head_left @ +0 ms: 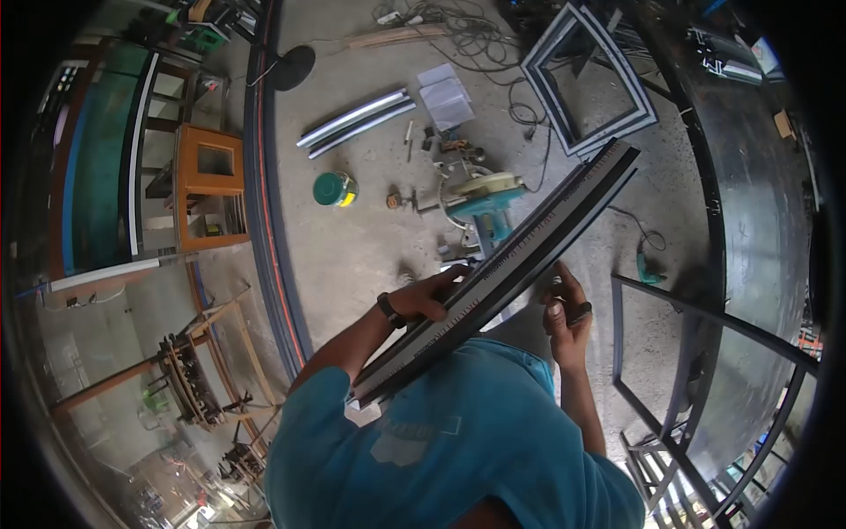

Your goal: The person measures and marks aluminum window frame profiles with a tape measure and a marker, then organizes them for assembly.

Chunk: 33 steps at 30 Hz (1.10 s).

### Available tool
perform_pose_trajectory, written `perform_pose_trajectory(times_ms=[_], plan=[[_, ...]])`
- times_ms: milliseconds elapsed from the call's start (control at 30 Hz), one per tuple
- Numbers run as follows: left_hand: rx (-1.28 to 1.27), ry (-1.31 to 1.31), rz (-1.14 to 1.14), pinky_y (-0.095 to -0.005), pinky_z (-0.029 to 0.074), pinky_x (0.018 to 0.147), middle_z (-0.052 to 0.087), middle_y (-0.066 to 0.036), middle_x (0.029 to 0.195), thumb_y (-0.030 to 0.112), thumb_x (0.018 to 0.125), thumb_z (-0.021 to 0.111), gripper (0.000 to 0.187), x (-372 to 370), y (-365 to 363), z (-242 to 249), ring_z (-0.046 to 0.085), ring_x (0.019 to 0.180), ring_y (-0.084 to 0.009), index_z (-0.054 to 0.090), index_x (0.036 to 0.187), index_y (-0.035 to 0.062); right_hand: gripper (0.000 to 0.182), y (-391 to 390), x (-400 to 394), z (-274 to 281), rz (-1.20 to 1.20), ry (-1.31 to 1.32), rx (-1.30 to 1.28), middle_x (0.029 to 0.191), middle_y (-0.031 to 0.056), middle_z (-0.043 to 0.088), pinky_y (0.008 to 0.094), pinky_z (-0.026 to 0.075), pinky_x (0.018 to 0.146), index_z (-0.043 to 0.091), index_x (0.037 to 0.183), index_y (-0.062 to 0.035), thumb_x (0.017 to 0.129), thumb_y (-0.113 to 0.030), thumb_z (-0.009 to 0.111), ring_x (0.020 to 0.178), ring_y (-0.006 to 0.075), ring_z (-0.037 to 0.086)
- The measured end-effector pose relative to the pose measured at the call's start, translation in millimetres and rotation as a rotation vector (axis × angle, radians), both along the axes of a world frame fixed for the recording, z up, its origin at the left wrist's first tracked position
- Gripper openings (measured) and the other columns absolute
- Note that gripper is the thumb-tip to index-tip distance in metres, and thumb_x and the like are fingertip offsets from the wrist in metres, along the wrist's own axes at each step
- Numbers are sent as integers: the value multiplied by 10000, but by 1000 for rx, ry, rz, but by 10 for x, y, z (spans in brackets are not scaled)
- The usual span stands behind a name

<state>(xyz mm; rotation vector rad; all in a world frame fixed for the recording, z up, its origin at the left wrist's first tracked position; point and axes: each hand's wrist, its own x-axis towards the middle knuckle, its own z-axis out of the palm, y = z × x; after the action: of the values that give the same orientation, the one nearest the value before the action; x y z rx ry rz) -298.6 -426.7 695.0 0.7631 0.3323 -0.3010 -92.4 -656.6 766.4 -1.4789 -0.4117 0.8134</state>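
A long dark aluminium profile point(539, 231) with lettering printed along its face slants across my body, one end up at the right and the other near my left upper arm. My left hand point(429, 297), with a watch above it, is closed around the profile's left edge. To the right of the profile is my right hand point(567, 317), its fingers curled and thumb raised. A small dark thing shows at those fingers; I cannot make out what it is. Beyond the profile, a teal mitre saw point(485, 201) stands on the floor, partly hidden by it.
A green-lidded tub point(333, 189), cut profiles point(357, 122) and paper sheets point(446, 97) lie ahead on the concrete floor. A grey window frame point(539, 70) and cables point(471, 31) are at the back. On the right are a teal drill point(649, 270) and a dark metal frame point(617, 331).
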Motion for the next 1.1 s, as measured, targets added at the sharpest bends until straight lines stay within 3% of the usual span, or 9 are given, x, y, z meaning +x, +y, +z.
perform_pose_trajectory(times_ms=[100, 267, 333, 433, 467, 633, 767, 1000, 1100], plan=[[213, 13, -38, -410, 393, 1134, 509, -172, 1449, 547, 534, 992, 1409, -767, 717, 156, 510, 1342, -272, 196, 1578, 36, 813, 885, -760, 124, 118, 24, -34, 1125, 102, 640, 270, 514, 825, 385, 1517, 82, 932, -327, 774, 974, 141, 620], [617, 60, -81, -409, 458, 1083, 556, -204, 1354, 389, 582, 1003, 1303, -1486, 1756, 560, 560, 1271, -309, 188, 1545, 62, 742, 1845, -1465, 181, 192, 191, -230, 1218, 140, 657, 338, 451, 1031, 491, 1404, 67, 913, -398, 796, 1148, 204, 605], [792, 72, -149, -397, 463, 1077, 580, -196, 1330, 364, 585, 1002, 1270, -1484, 2213, 684, 565, 1263, -299, 211, 1536, 75, 674, 2149, -1547, 126, 150, 248, -290, 1029, 98, 661, 307, 484, 863, 536, 1298, 43, 907, -442, 794, 961, 169, 621], [1049, -19, -286, -443, 520, 994, 616, -252, 1267, 401, 597, 983, 1211, -1267, 2808, 691, 659, 1149, -378, 246, 1498, 69, 571, 2563, -1617, 43, 57, 423, -434, 753, 30, 617, 265, 470, 589, 599, 1104, -4, 895, -500, 790, 660, 113, 591], [1148, -82, -313, -469, 537, 969, 620, -281, 1255, 423, 601, 969, 1206, -1167, 2932, 605, 667, 1124, -438, 238, 1489, 59, 507, 2657, -1669, -106, -35, 397, -396, 577, -28, 480, 258, 318, 433, 583, 893, -68, 888, -533, 785, 474, 75, 437], [1248, -130, -514, -468, 536, 996, 607, -285, 1304, 441, 606, 960, 1215, -705, 3635, 426, 652, 1147, -456, 230, 1512, 92, 470, 3245, -1656, -458, -203, 435, -351, 536, -25, 462, 279, 321, 408, 610, 830, -100, 909, -540, 756, 430, 85, 416], [1164, -106, -703, -485, 532, 994, 613, -280, 1297, 442, 615, 953, 1180, -275, 4190, 297, 647, 1155, -445, 247, 1498, 102, 538, 3650, -1587, -597, -287, 518, -388, 507, -37, 417, 280, 306, 374, 507, 682, -155, 915, -589, 723, 410, 77, 396], [1065, -281, -1128, -478, 549, 922, 680, -255, 1154, 440, 593, 960, 1176, 665, 4878, 76, 685, 1068, -427, 263, 1460, 59, 474, 4175, -1890, -812, -665, 670, -299, 486, -41, 393, 276, 273, 343, 545, 783, -113, 993, -524, 652, 369, 68, 349], [995, -499, -1271, -455, 525, 994, 658, -270, 1205, 481, 576, 957, 1216, 1070, 5072, -649, 661, 1122, -434, 275, 1472, 24, 431, 4348, -2158, -1346, -861, 761, -179, 493, -36, 402, 270, 261, 347, 572, 867, -92, 1007, -494, 641, 367, 70, 339]])
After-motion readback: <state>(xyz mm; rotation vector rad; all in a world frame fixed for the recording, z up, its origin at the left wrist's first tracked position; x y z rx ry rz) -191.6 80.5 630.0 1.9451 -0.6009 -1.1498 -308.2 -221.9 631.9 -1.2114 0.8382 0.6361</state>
